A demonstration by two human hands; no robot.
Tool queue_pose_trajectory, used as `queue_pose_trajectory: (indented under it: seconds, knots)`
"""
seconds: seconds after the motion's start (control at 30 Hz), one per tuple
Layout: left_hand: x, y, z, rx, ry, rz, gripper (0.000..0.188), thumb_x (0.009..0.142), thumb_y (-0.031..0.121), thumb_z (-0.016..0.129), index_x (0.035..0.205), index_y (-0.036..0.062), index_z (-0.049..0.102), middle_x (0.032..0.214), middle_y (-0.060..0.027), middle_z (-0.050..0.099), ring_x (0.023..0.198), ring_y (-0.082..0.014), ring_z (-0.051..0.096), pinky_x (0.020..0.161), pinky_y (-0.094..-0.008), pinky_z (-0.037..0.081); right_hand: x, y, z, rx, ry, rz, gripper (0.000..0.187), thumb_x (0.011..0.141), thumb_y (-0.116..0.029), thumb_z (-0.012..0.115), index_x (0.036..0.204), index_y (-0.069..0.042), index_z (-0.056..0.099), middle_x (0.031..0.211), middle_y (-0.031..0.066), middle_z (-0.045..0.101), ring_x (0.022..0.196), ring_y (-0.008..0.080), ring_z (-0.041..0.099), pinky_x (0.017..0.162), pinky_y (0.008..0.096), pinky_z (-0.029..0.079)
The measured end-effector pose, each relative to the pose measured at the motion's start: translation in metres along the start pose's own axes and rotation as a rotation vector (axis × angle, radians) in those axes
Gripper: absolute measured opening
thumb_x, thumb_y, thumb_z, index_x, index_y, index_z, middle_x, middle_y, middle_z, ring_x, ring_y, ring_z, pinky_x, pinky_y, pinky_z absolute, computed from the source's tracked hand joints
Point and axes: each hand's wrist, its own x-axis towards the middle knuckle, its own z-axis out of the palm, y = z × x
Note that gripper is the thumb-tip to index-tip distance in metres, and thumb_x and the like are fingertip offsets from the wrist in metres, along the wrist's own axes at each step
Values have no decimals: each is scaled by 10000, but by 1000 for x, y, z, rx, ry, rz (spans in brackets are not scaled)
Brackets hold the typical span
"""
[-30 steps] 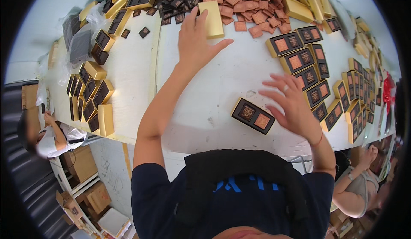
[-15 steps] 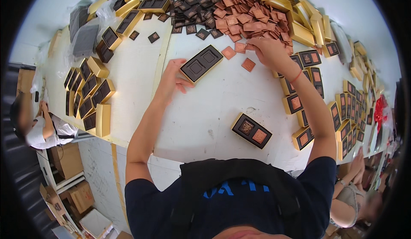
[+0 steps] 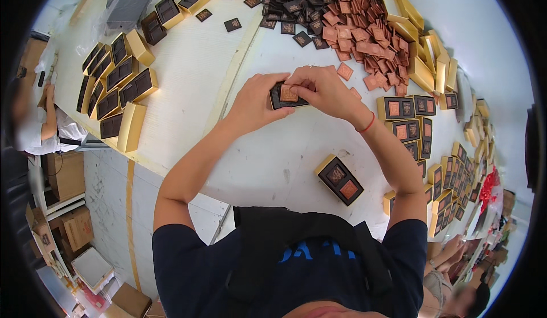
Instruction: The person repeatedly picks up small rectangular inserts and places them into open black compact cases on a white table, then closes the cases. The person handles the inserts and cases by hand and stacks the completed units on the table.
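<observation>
At the middle of the table, my left hand (image 3: 250, 104) grips the left end of a small box with a black two-recess insert (image 3: 276, 100). Its thumb lies along the near edge, and the fingers are on the far side. Between the fingertips of my right hand (image 3: 327, 93) is a square copper-coloured tile (image 3: 288, 93), held over the box's left recess. Whether it touches the bottom cannot be seen. My right hand hides most of the box's right half. Nearer to me sits a gold-sided box (image 3: 340, 179) holding one black and one copper tile.
Beyond my hands lie heaps of black tiles (image 3: 296, 5) and copper tiles (image 3: 370, 33). Gold boxes with bare black inserts (image 3: 122, 73) stand at the left; filled boxes (image 3: 407, 130) crowd the right. Gold lids (image 3: 430, 62) are piled at the far right. Other people sit at both sides.
My right hand has come left from the copper heap with a copper tile, over the box. My left hand has closed on that box. The view has shifted.
</observation>
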Motion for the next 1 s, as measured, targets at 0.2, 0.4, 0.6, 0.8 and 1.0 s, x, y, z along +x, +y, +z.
queue_pose_trajectory:
  seconds: [0.2,0.4,0.6,0.8,1.0]
  knots:
    - [-9,12,2,136,99,81,517,696,176,875,1155,104,648,1209,-81,653,1133,-287,631,914,-392,524,-10,-3,11,-354,162,-188,76,860,-50,702,930,-40,673,969,96,653,827,247,661,730,346,526]
    - [-12,21,-3,414,147,331,258,719,122,836,953,118,729,1097,-25,696,1158,-250,634,909,-388,528,11,27,-25,-205,322,-23,73,852,-71,696,910,-45,660,894,107,667,851,284,665,742,387,536]
    - [-15,22,-8,368,103,281,231,732,110,824,949,113,743,1125,-24,687,1142,-253,638,903,-390,526,80,73,-25,-920,371,-186,215,858,-134,700,1034,-11,714,928,106,704,732,262,646,720,352,545]
    - [-17,19,-13,298,81,233,272,742,97,818,999,123,733,1148,-26,672,1119,-257,645,879,-385,536,66,52,-34,-270,354,26,256,874,-181,666,1076,-39,735,779,86,699,724,220,678,620,355,525]
    - [-14,18,-10,259,74,228,294,740,77,818,1010,131,714,1120,-23,667,1116,-257,644,861,-375,551,-11,1,-42,250,58,289,241,969,-114,626,1197,-43,657,867,-20,635,806,48,632,653,179,487]
